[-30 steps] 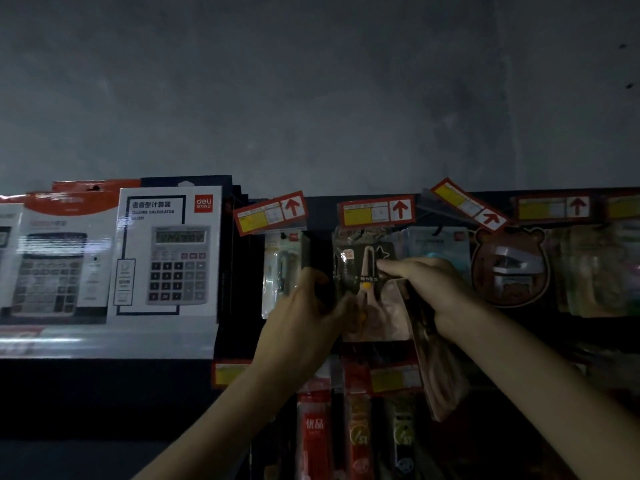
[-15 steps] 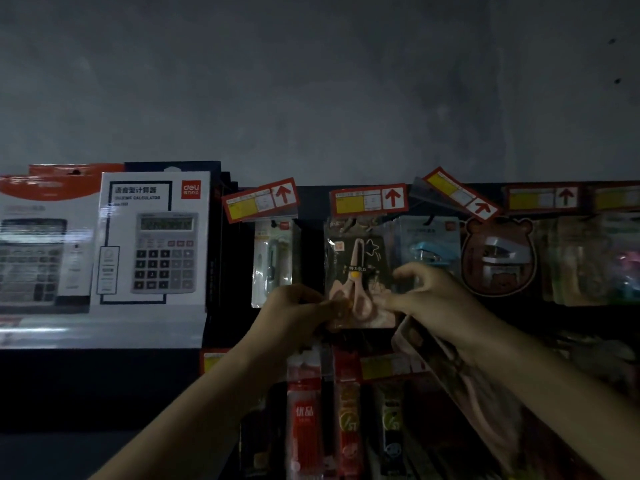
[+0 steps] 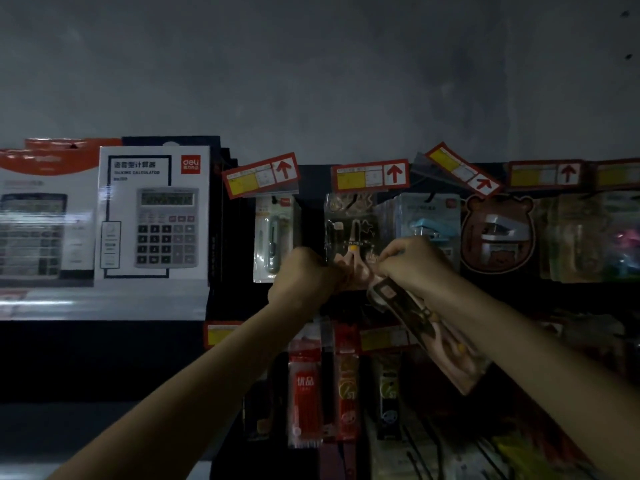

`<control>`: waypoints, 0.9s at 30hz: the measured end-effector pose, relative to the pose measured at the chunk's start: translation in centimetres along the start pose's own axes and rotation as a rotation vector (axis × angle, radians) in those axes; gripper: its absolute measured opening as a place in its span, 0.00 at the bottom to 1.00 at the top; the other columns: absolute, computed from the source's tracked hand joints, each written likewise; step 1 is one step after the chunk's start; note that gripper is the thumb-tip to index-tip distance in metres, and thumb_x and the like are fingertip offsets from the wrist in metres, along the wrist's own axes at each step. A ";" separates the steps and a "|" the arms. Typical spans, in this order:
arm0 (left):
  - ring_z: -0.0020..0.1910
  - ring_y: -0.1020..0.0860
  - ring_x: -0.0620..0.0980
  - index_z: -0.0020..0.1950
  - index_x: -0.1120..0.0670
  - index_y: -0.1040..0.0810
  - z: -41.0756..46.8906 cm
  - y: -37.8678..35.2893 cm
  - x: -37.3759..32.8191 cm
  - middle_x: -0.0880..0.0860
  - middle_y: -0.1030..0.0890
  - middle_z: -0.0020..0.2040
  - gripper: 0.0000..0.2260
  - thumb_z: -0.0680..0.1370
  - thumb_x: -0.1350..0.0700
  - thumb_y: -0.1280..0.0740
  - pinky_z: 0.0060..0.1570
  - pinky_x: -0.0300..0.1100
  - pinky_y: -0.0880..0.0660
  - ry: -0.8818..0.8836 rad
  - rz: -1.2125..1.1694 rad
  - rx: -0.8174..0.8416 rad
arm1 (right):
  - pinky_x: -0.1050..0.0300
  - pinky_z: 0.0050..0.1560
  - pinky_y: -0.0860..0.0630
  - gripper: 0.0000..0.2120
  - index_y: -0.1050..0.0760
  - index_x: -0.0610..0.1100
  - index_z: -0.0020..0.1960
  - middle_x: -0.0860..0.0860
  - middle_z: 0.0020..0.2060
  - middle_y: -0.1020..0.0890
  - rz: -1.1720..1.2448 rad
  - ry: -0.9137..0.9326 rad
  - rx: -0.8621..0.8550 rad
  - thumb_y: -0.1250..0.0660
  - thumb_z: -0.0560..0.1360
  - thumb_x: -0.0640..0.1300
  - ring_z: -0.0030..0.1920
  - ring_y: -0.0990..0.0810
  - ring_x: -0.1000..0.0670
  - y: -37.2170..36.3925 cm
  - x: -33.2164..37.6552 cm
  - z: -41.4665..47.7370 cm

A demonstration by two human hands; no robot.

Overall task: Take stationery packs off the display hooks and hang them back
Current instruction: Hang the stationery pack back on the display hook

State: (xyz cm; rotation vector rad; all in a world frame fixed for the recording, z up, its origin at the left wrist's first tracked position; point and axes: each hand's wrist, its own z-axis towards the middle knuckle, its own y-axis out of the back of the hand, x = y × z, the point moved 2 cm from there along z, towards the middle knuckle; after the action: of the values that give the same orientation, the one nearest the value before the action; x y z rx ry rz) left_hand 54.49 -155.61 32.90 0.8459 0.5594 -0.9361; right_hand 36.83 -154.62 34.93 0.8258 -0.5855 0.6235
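Note:
A pack of pink scissors (image 3: 351,233) hangs on a display hook under a red price tag (image 3: 370,174). My left hand (image 3: 304,277) grips the pack's lower left corner, fingers curled. My right hand (image 3: 414,263) pinches the pack's lower right edge, and it also holds a second scissors pack (image 3: 433,336) that slants down under my wrist. The lower end of the hanging pack is hidden behind both hands.
Calculator boxes (image 3: 154,216) stand on a shelf at the left. A pen pack (image 3: 275,237), a blue stapler pack (image 3: 429,220) and a bear-shaped stapler pack (image 3: 497,233) hang beside the scissors. Red refill packs (image 3: 306,386) hang on the row below.
Both hands slid down from the hanging pack's upper part to its lower corners. The second pack in my right hand swung from hanging upright to slanting down under my wrist.

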 end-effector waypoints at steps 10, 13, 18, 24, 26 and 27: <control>0.44 0.17 0.52 0.56 0.52 0.20 -0.2 -1.5 0.7 0.52 0.17 0.47 0.11 0.79 0.48 0.27 0.48 0.54 0.16 -0.039 0.114 0.073 | 0.59 0.41 0.24 0.09 0.15 0.49 0.53 0.52 0.47 0.16 0.025 -0.016 0.086 0.29 0.75 0.41 0.47 0.18 0.50 -1.5 -0.8 0.8; 0.47 0.17 0.54 0.58 0.54 0.22 -0.4 -1.4 0.8 0.54 0.17 0.50 0.08 0.80 0.55 0.29 0.51 0.55 0.17 -0.029 0.062 0.126 | 0.58 0.47 0.23 0.11 0.15 0.51 0.55 0.53 0.51 0.16 0.010 -0.010 0.098 0.29 0.75 0.43 0.49 0.19 0.50 -1.6 -0.8 0.6; 0.48 0.16 0.61 0.45 0.53 0.20 -0.7 -1.1 1.0 0.62 0.16 0.50 0.05 0.81 0.55 0.30 0.52 0.58 0.18 -0.020 0.044 0.138 | 0.56 0.50 0.20 0.10 0.15 0.53 0.54 0.54 0.50 0.15 -0.026 0.030 0.079 0.30 0.75 0.45 0.49 0.19 0.50 -1.5 -0.9 0.1; 0.46 0.17 0.53 0.53 0.51 0.18 -1.1 -0.8 0.0 0.52 0.16 0.49 0.07 0.82 0.50 0.33 0.49 0.53 0.17 -0.215 0.296 0.117 | 0.61 0.36 0.28 0.05 0.16 0.55 0.46 0.61 0.41 0.19 -0.048 0.137 0.046 0.29 0.76 0.47 0.41 0.22 0.57 0.0 -0.9 -1.1; 0.48 0.19 0.51 0.61 0.49 0.21 -1.2 -0.9 -0.9 0.51 0.18 0.53 0.11 0.83 0.47 0.36 0.48 0.53 0.18 -0.357 0.492 0.020 | 0.60 0.39 0.24 0.05 0.16 0.56 0.46 0.61 0.40 0.19 -0.012 0.178 0.026 0.28 0.76 0.46 0.42 0.20 0.56 0.6 -0.9 -1.5; 0.51 0.20 0.52 0.66 0.49 0.24 -1.1 -1.0 -1.3 0.52 0.20 0.57 0.13 0.84 0.46 0.37 0.50 0.51 0.19 -0.417 0.601 -0.036 | 0.58 0.42 0.22 0.05 0.16 0.56 0.46 0.61 0.40 0.19 -0.014 0.198 0.011 0.28 0.76 0.46 0.42 0.20 0.56 0.9 -0.9 -1.7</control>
State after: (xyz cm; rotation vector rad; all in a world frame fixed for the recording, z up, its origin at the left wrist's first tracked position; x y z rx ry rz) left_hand 52.89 -154.39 32.85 0.6987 -0.0485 -0.5189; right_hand 35.94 -153.02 33.85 0.7677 -0.3959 0.6875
